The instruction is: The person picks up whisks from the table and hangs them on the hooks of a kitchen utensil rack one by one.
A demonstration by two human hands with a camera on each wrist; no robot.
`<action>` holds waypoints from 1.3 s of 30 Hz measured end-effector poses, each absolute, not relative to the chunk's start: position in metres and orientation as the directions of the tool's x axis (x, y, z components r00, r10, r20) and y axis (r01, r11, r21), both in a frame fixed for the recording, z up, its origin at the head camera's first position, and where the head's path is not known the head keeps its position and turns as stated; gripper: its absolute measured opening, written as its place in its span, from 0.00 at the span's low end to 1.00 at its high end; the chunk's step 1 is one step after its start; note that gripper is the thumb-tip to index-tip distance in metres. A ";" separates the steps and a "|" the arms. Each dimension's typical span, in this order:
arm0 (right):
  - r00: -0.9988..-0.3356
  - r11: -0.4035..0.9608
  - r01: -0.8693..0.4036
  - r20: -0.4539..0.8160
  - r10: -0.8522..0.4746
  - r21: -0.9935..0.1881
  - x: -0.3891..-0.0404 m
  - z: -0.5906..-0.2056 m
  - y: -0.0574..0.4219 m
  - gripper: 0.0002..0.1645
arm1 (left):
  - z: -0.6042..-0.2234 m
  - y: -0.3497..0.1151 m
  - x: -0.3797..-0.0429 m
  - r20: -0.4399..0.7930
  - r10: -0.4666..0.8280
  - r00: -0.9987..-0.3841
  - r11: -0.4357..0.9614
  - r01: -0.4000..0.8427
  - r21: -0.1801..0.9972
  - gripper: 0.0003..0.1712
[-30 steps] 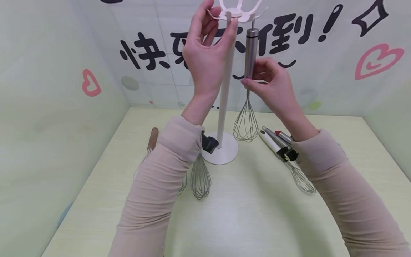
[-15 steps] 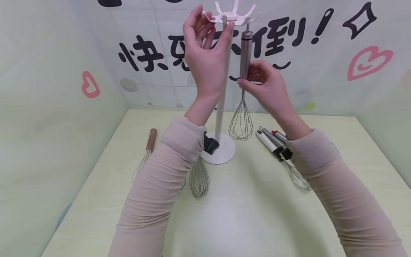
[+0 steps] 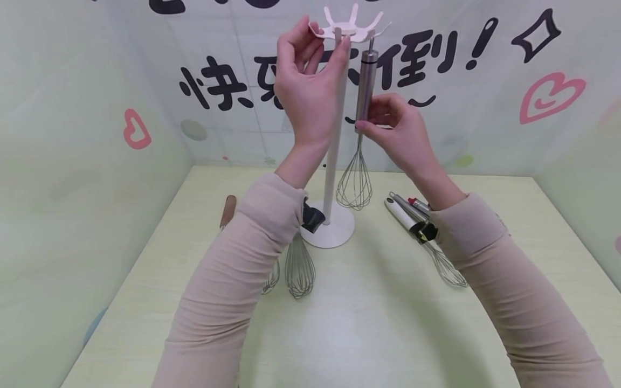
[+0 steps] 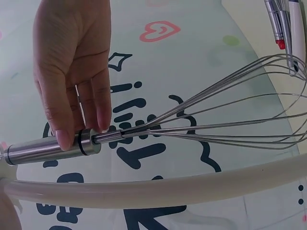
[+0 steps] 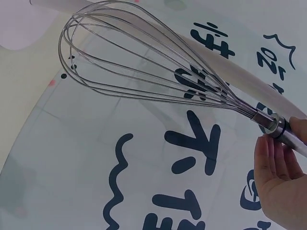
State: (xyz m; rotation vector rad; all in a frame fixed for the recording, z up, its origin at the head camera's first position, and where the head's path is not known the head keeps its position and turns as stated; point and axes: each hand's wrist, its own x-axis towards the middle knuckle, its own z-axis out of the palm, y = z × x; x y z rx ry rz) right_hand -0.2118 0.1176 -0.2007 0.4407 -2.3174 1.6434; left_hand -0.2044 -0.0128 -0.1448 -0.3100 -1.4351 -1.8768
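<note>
A white hook stand [image 3: 335,156] rises from a round base, with several arms spread at its top. My left hand [image 3: 308,102] pinches the stand's top, its thumb at the front and fingers around a left arm. A metal whisk [image 3: 367,81] hangs by its handle's end loop at a right arm of the stand, wires downward. My right hand [image 3: 400,132] pinches the lower handle between thumb and fingers; the right wrist view shows this same right hand [image 5: 280,179] beside the wire balloon. Whether the loop rests fully on the arm cannot be made out.
On the table [image 3: 364,323], a white-handled whisk [image 3: 400,214] lies with metal-handled tools at the right, partly behind the right sleeve. Another whisk [image 3: 299,269] and a wooden-handled one [image 3: 228,210] lie at the left, partly hidden by the left arm. A printed backdrop [image 3: 242,140] stands behind.
The stand, whisk and both hands sit slightly further left and lower in the head view. The whisk's wire end has swung a little toward the pole. Both grips stay the same.
</note>
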 end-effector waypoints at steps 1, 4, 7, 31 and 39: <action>-0.919 0.316 -0.393 0.384 -0.093 -0.863 -0.212 -0.201 0.118 0.19 | -0.144 -0.013 -0.204 0.583 -0.406 -0.704 -0.096 0.667 0.738 0.31; -0.920 0.327 -0.390 0.379 -0.100 -0.861 -0.212 -0.201 0.118 0.20 | -0.143 -0.014 -0.202 0.573 -0.406 -0.712 -0.099 0.658 0.747 0.31; -0.918 0.331 -0.395 0.381 -0.109 -0.857 -0.212 -0.200 0.120 0.20 | -0.143 -0.015 -0.203 0.571 -0.405 -0.714 -0.106 0.657 0.746 0.31; -0.919 0.415 -0.386 0.381 -0.099 -0.824 -0.211 -0.190 0.149 0.20 | -0.138 -0.045 -0.212 0.532 -0.334 -0.778 -0.133 0.598 0.791 0.31; -0.937 0.468 -0.338 0.338 -0.087 -0.817 -0.212 -0.202 0.159 0.23 | -0.152 -0.037 -0.219 0.629 -0.382 -0.677 0.023 0.673 0.739 0.34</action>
